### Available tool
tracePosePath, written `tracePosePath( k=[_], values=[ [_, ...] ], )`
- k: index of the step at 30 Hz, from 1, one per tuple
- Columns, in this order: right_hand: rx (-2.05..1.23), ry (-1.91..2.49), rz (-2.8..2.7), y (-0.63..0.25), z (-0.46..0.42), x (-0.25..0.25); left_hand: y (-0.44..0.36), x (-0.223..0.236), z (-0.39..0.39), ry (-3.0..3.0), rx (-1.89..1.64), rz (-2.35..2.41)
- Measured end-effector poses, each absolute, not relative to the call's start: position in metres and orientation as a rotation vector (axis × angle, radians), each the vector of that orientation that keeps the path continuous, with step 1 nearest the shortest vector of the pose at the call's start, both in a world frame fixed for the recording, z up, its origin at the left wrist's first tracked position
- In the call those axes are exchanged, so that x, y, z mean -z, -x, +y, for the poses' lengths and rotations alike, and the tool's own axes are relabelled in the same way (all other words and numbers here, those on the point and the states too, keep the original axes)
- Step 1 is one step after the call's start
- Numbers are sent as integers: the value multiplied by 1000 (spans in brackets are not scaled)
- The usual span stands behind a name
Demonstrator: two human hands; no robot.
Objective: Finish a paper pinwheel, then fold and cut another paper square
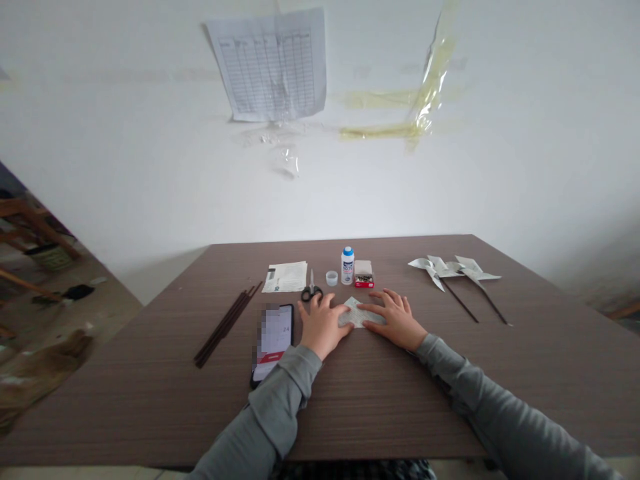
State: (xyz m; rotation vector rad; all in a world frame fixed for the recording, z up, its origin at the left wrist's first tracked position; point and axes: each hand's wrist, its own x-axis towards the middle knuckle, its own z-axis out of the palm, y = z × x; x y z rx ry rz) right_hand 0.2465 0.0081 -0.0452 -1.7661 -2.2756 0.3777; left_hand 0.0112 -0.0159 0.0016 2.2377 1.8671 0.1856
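paper, maybe folded, under left hand, right hand, scissors beside

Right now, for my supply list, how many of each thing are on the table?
Paper pinwheels on sticks: 2
Scissors: 1
Blue-capped white bottle: 1
Red box of fasteners: 1
Small round cap: 1
Phone: 1
Bundle of dark sticks: 1
Paper stack: 1
Folded paper: 1
Total: 10

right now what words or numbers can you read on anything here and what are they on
"24" on the screen of the black smartphone
white plastic bottle with blue cap: label too blurred to read
red and white box of pins: print too small to read
printed white paper sheet: too small to read
ruled paper chart on the wall: too small to read
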Motion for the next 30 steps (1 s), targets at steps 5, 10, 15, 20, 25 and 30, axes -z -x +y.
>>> tracePosePath(
  k=[5, 10, 15, 20, 25, 30],
  values=[
    [-377, 1759, -2306, -248, 10, 46, -3, -3, -13, -2224, -202, 1864],
    [-408, 1770, -2312, -251, 12, 46, 4, -8, -14, -2189, -171, 1879],
    [-468, 1811, -2311, -255, 13, 44, 14, -14, -15, -2141, -107, 1895],
    [-467, 1810, -2309, -256, 14, 45, 28, -15, -12, -2099, -99, 1912],
    [-495, 1792, -2288, -257, 12, 44, 39, -17, -9, -2081, -48, 1944],
    [-511, 1803, -2288, -256, 12, 42, 43, -18, -9, -2080, -39, 1960]
  ],
)
